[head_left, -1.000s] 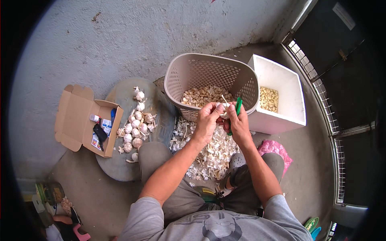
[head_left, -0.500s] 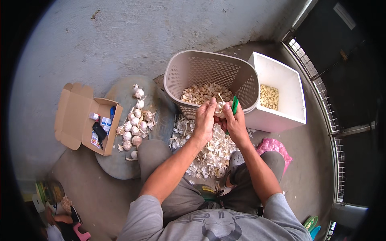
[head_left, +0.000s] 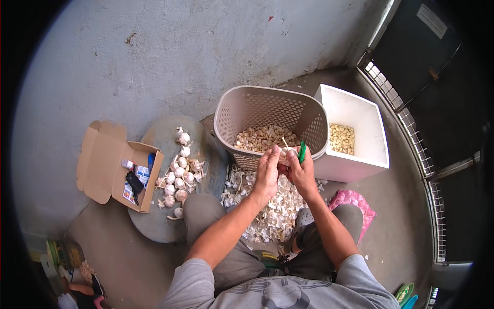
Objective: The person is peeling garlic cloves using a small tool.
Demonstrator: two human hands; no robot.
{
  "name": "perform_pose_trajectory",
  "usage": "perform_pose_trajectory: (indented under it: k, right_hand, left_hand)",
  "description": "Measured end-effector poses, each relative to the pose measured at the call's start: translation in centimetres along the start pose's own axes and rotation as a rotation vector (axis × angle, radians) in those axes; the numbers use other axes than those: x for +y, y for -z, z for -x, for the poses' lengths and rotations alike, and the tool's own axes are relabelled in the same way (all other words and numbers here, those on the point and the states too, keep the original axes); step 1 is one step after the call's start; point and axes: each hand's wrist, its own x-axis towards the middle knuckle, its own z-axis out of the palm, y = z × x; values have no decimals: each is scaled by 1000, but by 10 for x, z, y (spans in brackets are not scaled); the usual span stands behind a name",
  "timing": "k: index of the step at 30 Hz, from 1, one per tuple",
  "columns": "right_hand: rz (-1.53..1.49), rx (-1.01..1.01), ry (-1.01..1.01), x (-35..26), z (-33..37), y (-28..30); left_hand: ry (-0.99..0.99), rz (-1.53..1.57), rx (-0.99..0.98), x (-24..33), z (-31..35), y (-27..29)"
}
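Observation:
A garlic bulb (head_left: 285, 151) with a thin dry stem pointing up is held between my two hands, over the near rim of a taupe plastic basket (head_left: 222, 129). My left hand (head_left: 266, 172) is closed on the bulb from the left. My right hand (head_left: 302, 172) presses its thumb on the bulb and also grips a green-handled tool (head_left: 302, 151), seemingly a small knife; its blade is hidden. Loose garlic cloves (head_left: 265, 138) lie in the basket. Beneath my hands spreads a heap of papery garlic skins (head_left: 275, 216).
Whole garlic bulbs (head_left: 180, 175) lie on a round grey stool (head_left: 149, 226), beside an open cardboard box (head_left: 99, 170). A white foam box (head_left: 355, 167) holds peeled cloves (head_left: 342, 138). A pink mesh bag (head_left: 355, 201) sits by my right knee. Another person's arm (head_left: 81, 289) shows lower left.
The whole scene sits slightly lower in the picture as the view tilts up. Both hands stay together on the garlic bulb, and the green handle now stands more upright.

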Motion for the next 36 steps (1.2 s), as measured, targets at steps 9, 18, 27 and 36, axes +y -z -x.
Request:
perform_pose_trajectory:
  k: [9,18,27,36]
  right_hand:
    - [145,-15,29,-5,3,-2]
    - [147,-108,5,-18,3,-4]
    - [-67,-246,-256,-41,-1,11]
    - [-480,-291,-256,-35,9,11]
  left_hand:
    - [-10,-23,36,2,-11,10]
    - [-41,-108,112,13,-10,9]
    - [-190,-581,41,12,-9,5]
    - [74,-224,129,9,-9,6]
